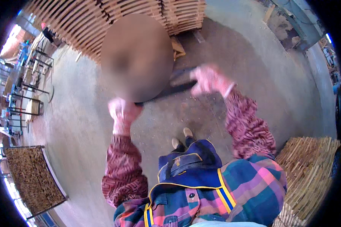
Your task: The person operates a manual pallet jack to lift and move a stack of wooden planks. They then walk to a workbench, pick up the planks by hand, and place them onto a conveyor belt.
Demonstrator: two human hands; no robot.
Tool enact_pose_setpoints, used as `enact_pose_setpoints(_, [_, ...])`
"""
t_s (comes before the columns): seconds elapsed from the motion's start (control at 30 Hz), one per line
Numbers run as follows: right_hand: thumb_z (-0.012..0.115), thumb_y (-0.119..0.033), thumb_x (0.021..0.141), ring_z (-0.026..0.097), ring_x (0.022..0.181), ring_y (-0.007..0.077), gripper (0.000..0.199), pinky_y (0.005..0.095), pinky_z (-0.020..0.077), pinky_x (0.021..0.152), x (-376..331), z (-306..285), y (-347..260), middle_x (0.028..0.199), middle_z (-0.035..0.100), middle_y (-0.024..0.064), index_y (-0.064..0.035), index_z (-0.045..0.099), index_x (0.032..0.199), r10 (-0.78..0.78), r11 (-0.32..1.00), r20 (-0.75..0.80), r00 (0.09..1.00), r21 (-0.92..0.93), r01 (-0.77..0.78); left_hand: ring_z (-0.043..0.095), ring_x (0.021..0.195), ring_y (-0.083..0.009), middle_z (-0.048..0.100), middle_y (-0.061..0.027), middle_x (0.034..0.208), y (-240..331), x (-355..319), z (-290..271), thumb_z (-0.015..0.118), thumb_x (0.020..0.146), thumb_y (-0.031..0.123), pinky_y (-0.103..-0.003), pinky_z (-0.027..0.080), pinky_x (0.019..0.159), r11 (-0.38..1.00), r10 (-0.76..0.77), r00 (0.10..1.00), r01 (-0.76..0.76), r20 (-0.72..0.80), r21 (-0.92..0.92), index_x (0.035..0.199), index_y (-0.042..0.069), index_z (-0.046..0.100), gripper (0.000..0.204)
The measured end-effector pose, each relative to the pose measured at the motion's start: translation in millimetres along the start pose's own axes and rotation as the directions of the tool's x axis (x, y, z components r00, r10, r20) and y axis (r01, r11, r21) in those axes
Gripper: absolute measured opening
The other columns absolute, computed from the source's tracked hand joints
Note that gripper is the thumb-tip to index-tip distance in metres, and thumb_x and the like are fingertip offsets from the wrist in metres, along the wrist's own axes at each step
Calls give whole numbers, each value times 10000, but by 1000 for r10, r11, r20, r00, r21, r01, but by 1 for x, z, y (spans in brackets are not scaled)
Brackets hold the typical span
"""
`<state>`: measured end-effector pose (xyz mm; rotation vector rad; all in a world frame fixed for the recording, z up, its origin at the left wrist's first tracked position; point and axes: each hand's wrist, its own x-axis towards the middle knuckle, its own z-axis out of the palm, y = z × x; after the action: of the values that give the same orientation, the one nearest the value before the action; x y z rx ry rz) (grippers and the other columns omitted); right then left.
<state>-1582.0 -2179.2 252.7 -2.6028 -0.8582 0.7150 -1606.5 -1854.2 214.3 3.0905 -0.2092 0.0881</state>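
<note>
While both hands are raised in front of the chest, they meet a long dark board (178, 87) that runs slantwise between them, above the concrete floor (83, 125). The left hand (122, 110), in a pinkish glove, sits at the board's lower near end, and its fingers seem curled there, though blur keeps me from telling how firmly it grips. The right hand (207, 80), also gloved, is at the board's far upper end with fingers looking partly spread; whether it clasps the board or only touches it I cannot tell.

A blurred oval patch hides much of the middle ground, so the board's full length is not visible. Beyond it stands a tall stack of pale wooden slats (113, 22); a second slat pile (307, 170) lies at the lower right, and a dark mesh tray (32, 178) rests at the lower left.

To handle this well, I judge that both hands should close fully round the board, keep it level, and stay clear of the shoes (182, 138) directly below.
</note>
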Motion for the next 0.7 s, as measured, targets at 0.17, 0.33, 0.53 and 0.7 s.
enact_pose_setpoints(0.17, [727, -399, 608, 703, 812, 350, 380, 480, 559, 703, -19, 89, 2, 843, 730, 130, -122, 772, 863, 225, 970, 135, 965, -129, -208, 722, 860, -271, 737, -62, 900, 42, -112, 93, 781, 641, 276, -470, 553, 732, 975, -168, 938, 113, 304, 191, 829, 169, 746, 219])
enact_pose_setpoints(0.33, [717, -409, 670, 716, 889, 329, 443, 458, 559, 769, -23, 249, 53, 946, 749, 138, -133, 775, 1011, 221, 972, 554, 802, -56, -229, 726, 882, -250, 750, -45, 952, 43, -156, 189, 679, 831, 387, -402, 571, 757, 964, 266, 557, -127, 787, -235, 1021, 215, 756, 267])
enact_pose_setpoints(0.53, [759, -359, 709, 686, 978, 306, 494, 449, 543, 833, 2, 25, 42, 1087, 720, 139, -65, 703, 1101, 7, 977, -207, 978, 209, 37, 634, 589, -250, 628, -46, 658, -30, 0, 11, 753, 743, 327, -432, 494, 543, 967, 224, 950, -244, -216, -70, 756, 168, 655, 188])
enact_pose_setpoints(0.7, [746, -368, 703, 690, 983, 356, 457, 450, 550, 896, -24, 55, 8, 1091, 715, 168, -86, 740, 1063, 48, 984, -151, 987, -160, -72, 622, 1100, -337, 663, -143, 1097, 24, -102, 89, 723, 701, 227, -512, 487, 936, 948, -132, 983, 164, -131, 272, 1019, 125, 694, 336])
